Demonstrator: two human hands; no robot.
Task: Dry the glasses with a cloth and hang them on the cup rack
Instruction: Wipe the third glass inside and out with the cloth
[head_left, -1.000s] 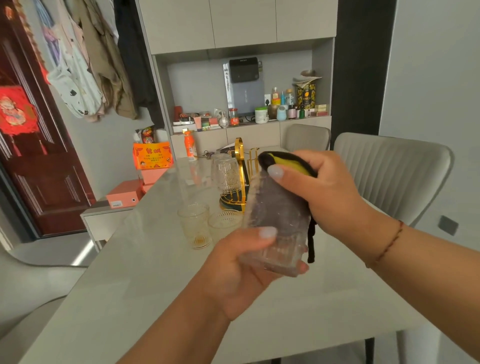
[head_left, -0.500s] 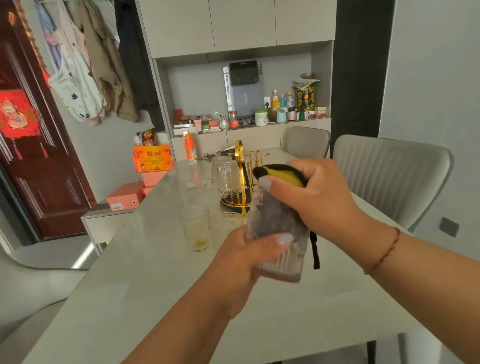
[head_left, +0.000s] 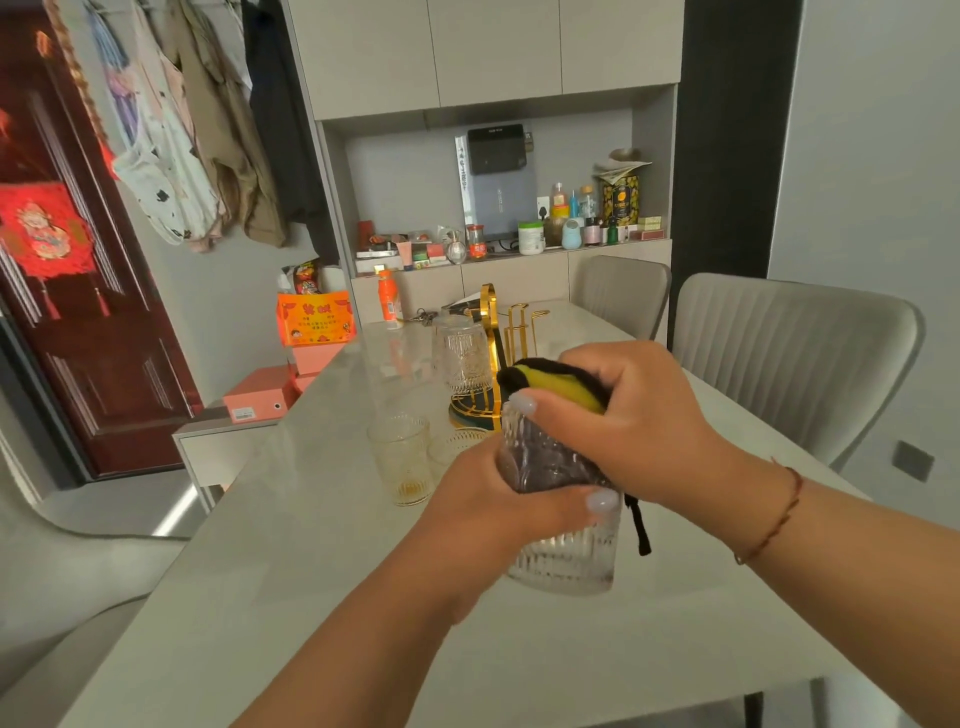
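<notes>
My left hand (head_left: 498, 512) grips a ribbed clear glass (head_left: 566, 558) around its middle, above the table. My right hand (head_left: 631, 426) holds a yellow and black cloth (head_left: 558, 382) that is stuffed into the top of that glass. Behind them stands the gold cup rack (head_left: 493, 358) with one glass (head_left: 464, 356) hanging on it upside down. An upright glass (head_left: 401, 457) stands on the table left of the rack, and a second glass (head_left: 457, 448) beside it is partly hidden by my left hand.
The pale table (head_left: 322, 597) runs away from me. An orange bottle (head_left: 388, 302) and keys lie at its far end. Grey chairs (head_left: 795, 358) line the right side. Orange boxes (head_left: 260, 397) sit on a low cabinet to the left.
The glass has turned from tilted to nearly upright and dropped lower. My right hand has pushed the cloth deeper into it. My left thumb has slid round the glass.
</notes>
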